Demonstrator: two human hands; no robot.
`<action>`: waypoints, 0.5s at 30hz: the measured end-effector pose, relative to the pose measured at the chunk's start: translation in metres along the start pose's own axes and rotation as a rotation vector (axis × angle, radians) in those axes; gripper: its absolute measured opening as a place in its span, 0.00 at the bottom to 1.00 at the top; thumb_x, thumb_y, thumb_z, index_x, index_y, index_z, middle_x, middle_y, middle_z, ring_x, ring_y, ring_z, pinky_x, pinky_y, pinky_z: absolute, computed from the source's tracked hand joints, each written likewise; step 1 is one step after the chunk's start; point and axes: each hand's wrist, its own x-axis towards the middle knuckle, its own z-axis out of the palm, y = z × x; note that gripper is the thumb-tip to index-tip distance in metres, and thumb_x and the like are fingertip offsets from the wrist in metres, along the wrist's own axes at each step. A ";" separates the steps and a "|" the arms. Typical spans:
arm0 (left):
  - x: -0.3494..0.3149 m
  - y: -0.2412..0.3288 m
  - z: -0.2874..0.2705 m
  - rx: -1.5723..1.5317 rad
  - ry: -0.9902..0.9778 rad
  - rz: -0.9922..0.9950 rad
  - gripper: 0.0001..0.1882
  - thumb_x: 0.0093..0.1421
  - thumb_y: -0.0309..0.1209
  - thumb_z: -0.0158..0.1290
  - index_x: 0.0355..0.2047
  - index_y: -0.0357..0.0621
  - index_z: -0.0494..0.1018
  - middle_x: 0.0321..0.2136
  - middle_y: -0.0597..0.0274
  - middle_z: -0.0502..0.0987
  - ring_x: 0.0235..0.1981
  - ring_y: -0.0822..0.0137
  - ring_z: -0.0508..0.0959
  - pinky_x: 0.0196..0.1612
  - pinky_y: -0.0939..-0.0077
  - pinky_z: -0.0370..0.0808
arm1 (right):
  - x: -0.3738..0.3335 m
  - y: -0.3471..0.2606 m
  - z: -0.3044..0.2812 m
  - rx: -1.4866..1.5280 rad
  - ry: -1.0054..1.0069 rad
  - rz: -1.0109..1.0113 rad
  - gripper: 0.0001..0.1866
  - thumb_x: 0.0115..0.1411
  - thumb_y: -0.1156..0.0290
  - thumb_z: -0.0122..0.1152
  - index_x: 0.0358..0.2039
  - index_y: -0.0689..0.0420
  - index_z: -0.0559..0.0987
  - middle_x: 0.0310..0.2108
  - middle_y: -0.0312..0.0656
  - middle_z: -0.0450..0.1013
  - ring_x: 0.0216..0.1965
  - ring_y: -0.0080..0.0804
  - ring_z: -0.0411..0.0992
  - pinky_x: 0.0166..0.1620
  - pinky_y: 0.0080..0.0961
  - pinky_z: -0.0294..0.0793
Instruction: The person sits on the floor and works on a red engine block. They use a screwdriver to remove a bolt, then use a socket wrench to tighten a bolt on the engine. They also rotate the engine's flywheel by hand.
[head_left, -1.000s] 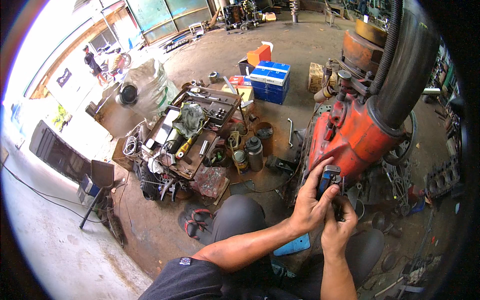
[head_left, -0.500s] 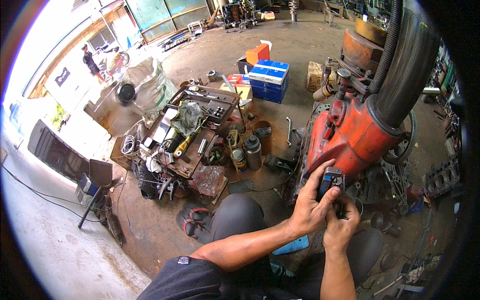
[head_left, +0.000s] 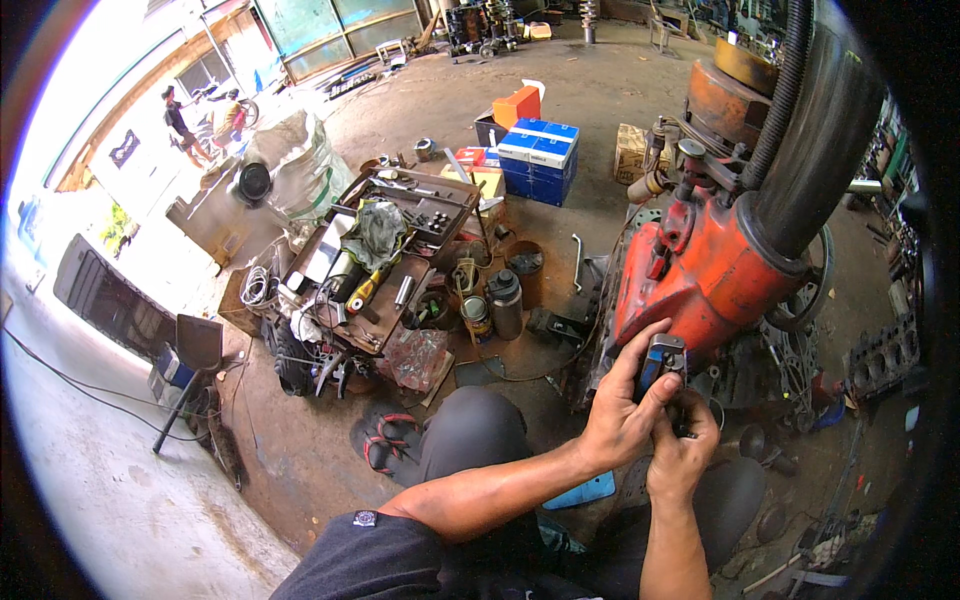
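My left hand [head_left: 622, 405] is clamped on a blue-and-grey tool [head_left: 660, 360] near the red machine [head_left: 710, 280]. My right hand [head_left: 684, 452] curls just below; whether its fingers grip, I can't tell.

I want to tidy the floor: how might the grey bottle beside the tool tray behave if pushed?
The grey bottle would probably tip if pushed high up, being taller than wide. Once down, its rounded sides could let it roll. It seems stiff, standing upright without sagging.

Sm. hand tool [head_left: 660, 358], blue body w/ grey metal top, approx. upright, btwn L hand [head_left: 620, 415] & R hand [head_left: 682, 448]; lower pt. hidden.
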 end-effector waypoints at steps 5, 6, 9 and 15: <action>0.000 0.000 0.001 -0.005 -0.001 -0.014 0.30 0.65 0.36 0.55 0.64 0.41 0.59 0.44 0.61 0.71 0.45 0.72 0.69 0.51 0.77 0.67 | 0.000 0.000 0.001 0.059 0.005 0.030 0.15 0.54 0.71 0.71 0.40 0.62 0.79 0.35 0.34 0.76 0.36 0.21 0.71 0.42 0.21 0.70; 0.000 0.000 0.001 -0.015 0.000 -0.013 0.30 0.65 0.35 0.55 0.64 0.42 0.59 0.44 0.61 0.71 0.45 0.72 0.69 0.51 0.77 0.67 | 0.000 0.000 0.001 0.027 0.017 0.028 0.14 0.54 0.71 0.71 0.40 0.62 0.79 0.35 0.34 0.76 0.36 0.21 0.71 0.42 0.21 0.70; 0.001 0.000 0.001 -0.026 0.006 -0.013 0.30 0.65 0.35 0.55 0.64 0.42 0.59 0.44 0.62 0.71 0.44 0.73 0.69 0.51 0.78 0.67 | -0.002 0.000 0.001 0.011 0.022 0.029 0.14 0.55 0.71 0.70 0.39 0.62 0.79 0.35 0.34 0.76 0.35 0.20 0.71 0.41 0.21 0.70; -0.004 0.002 0.003 -0.011 0.026 -0.033 0.30 0.65 0.35 0.55 0.64 0.42 0.59 0.45 0.63 0.71 0.45 0.73 0.69 0.51 0.78 0.67 | -0.004 0.002 -0.004 -0.011 0.005 0.016 0.12 0.55 0.71 0.69 0.38 0.61 0.79 0.33 0.32 0.75 0.34 0.19 0.70 0.40 0.19 0.68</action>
